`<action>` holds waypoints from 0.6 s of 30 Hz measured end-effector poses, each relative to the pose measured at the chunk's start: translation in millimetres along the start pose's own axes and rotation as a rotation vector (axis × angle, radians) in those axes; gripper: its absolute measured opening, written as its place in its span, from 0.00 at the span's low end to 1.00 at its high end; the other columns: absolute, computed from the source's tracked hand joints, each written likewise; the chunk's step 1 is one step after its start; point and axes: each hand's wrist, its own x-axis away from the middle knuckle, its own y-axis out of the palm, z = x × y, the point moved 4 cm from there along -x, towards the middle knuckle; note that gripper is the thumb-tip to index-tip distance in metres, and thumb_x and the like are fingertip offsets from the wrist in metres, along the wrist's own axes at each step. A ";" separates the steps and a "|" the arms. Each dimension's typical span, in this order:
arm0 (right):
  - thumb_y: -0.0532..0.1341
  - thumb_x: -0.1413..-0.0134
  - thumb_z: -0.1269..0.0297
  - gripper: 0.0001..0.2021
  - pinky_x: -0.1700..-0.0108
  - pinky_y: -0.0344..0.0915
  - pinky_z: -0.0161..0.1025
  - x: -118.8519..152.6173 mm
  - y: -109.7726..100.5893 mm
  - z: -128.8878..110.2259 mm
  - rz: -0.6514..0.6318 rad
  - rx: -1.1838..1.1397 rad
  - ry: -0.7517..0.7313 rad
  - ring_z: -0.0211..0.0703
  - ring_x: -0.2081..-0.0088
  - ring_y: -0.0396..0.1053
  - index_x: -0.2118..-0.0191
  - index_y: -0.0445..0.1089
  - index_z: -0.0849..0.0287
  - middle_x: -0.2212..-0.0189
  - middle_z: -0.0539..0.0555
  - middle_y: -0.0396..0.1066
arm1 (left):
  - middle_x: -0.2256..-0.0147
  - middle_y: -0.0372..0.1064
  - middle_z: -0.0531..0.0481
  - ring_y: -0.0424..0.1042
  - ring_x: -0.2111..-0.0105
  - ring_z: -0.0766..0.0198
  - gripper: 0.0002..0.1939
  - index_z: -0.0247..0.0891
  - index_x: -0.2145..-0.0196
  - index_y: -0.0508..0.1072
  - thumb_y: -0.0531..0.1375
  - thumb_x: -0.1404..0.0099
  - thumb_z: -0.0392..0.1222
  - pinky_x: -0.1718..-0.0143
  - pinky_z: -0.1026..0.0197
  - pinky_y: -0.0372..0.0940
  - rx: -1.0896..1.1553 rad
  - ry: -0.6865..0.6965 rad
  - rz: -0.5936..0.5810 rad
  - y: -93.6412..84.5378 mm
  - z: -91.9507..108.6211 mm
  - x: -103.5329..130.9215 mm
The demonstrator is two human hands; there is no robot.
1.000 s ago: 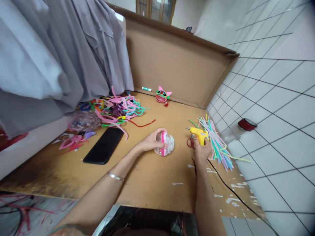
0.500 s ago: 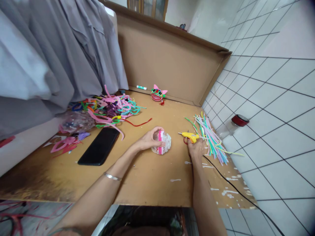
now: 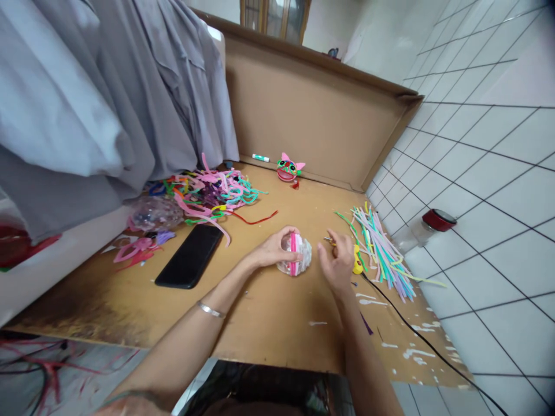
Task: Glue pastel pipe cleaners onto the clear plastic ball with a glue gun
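Note:
My left hand [image 3: 277, 248] is closed around a small clear round plastic piece [image 3: 306, 257], which has a pink and a white pipe-cleaner band around it. Just to its right is my right hand [image 3: 338, 266], empty, with fingers apart and slightly curled. The yellow glue gun [image 3: 358, 261] rests on the table behind that hand, which hides most of its body; only its nozzle tip and handle end show. A black cord runs from it toward the lower right.
Pastel pipe cleaners [image 3: 384, 254] lie at the right, beside a red-lidded jar [image 3: 437, 221]. On the left are a black phone [image 3: 191, 257] and a tangled pile of pipe cleaners [image 3: 217, 190]. A lion-face ornament [image 3: 288, 168] and a glue stick [image 3: 261, 158] are by the cardboard [image 3: 312, 110].
My right hand has let go of the glue gun and moved left, toward the plastic piece. The left hand keeps its hold. The whole view has shifted slightly.

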 end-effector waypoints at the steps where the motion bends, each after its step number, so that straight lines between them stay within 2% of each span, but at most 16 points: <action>1: 0.59 0.41 0.58 0.20 0.53 0.66 0.48 -4.2 0.3 -17.6 -0.045 -0.023 -0.074 0.48 0.56 0.68 0.44 0.66 0.56 0.57 0.58 0.68 | 0.64 0.66 0.53 0.66 0.65 0.64 0.31 0.38 0.53 0.64 0.70 0.53 0.45 0.61 0.62 0.63 -0.001 0.006 0.003 0.4 0.1 -0.3; 3: 0.61 0.42 0.58 0.24 0.52 0.66 0.48 -12.9 0.0 -46.5 -0.105 -0.046 -0.188 0.49 0.53 0.67 0.41 0.65 0.55 0.55 0.59 0.68 | 0.62 0.67 0.52 0.67 0.64 0.63 0.31 0.37 0.53 0.65 0.69 0.53 0.44 0.59 0.61 0.63 -0.007 0.027 0.013 1.0 1.2 -0.8; 4: 0.61 0.42 0.58 0.22 0.53 0.66 0.47 -17.2 -0.4 -56.6 -0.118 -0.059 -0.226 0.48 0.55 0.67 0.42 0.67 0.54 0.56 0.58 0.68 | 0.61 0.68 0.51 0.67 0.62 0.62 0.30 0.37 0.53 0.65 0.68 0.53 0.44 0.58 0.61 0.63 -0.019 0.041 0.017 1.0 1.7 -1.2; 7: 0.57 0.38 0.64 0.11 0.58 0.65 0.42 -26.8 -1.0 -69.9 -0.127 -0.146 -0.256 0.43 0.62 0.67 0.56 0.76 0.52 0.64 0.54 0.69 | 0.61 0.68 0.51 0.67 0.61 0.60 0.30 0.37 0.53 0.66 0.69 0.53 0.44 0.57 0.59 0.63 -0.061 0.063 0.021 0.9 1.1 -2.7; 9: 0.56 0.36 0.65 0.11 0.62 0.65 0.39 -28.1 -1.4 -69.1 -0.128 -0.248 -0.234 0.41 0.66 0.68 0.62 0.77 0.53 0.69 0.52 0.70 | 0.63 0.67 0.52 0.67 0.62 0.61 0.30 0.37 0.53 0.66 0.69 0.53 0.45 0.58 0.60 0.64 -0.076 0.054 0.018 0.7 -1.6 -3.7; 12: 0.55 0.35 0.66 0.12 0.65 0.64 0.37 -22.2 -3.1 -61.2 -0.098 -0.397 -0.144 0.39 0.68 0.69 0.63 0.76 0.55 0.71 0.51 0.71 | 0.65 0.66 0.54 0.66 0.65 0.63 0.30 0.38 0.53 0.66 0.69 0.53 0.45 0.62 0.62 0.63 -0.065 0.030 0.011 0.9 -5.3 -4.2; 15: 0.53 0.35 0.65 0.13 0.62 0.66 0.39 -10.5 -2.9 -52.0 -0.039 -0.497 -0.050 0.41 0.65 0.71 0.64 0.75 0.57 0.69 0.52 0.73 | 0.65 0.65 0.54 0.65 0.66 0.64 0.31 0.38 0.52 0.65 0.69 0.53 0.45 0.63 0.62 0.63 -0.047 0.014 0.014 1.1 -5.6 -3.6; 18: 0.52 0.34 0.63 0.15 0.59 0.68 0.41 1.9 0.8 -45.7 0.001 -0.571 -0.023 0.43 0.62 0.72 0.64 0.75 0.58 0.67 0.54 0.73 | 0.64 0.66 0.54 0.66 0.65 0.64 0.31 0.38 0.53 0.65 0.69 0.54 0.44 0.62 0.62 0.63 -0.032 0.009 0.018 0.8 -3.5 -2.6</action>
